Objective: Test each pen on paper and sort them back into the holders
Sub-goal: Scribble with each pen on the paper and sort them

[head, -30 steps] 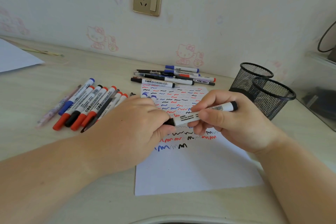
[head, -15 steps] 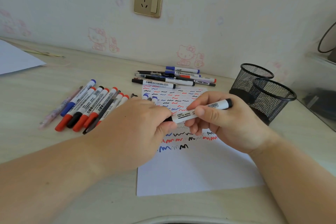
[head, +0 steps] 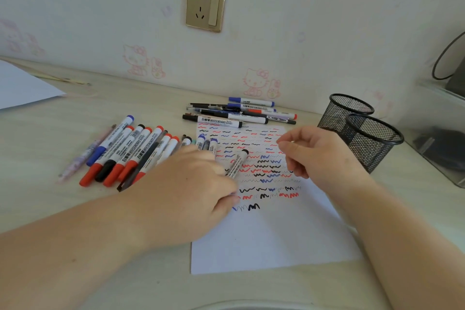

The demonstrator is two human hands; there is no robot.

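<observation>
1. Pale wood-grain desk (head: 63,138) against a wall with faint cartoon-cat wallpaper and a brass socket plate (head: 205,5).
2. Left hand (head: 191,189): fingers curled around the lower end of a black-capped marker (head: 237,162), which tilts up over the paper; its barrel print is too blurred to read.
3. Right hand (head: 319,156): fingers loosely bent, thumb and forefinger nearly meeting, holding nothing, just beside the marker.
4. Paper (head: 271,239): rows of red, blue and black squiggles.
5. Left row of markers (head: 130,151) and far cluster (head: 239,113): barrels read "WHITEBOARD".
6. Two black mesh holders (head: 362,133) stand at the right, touching.
</observation>
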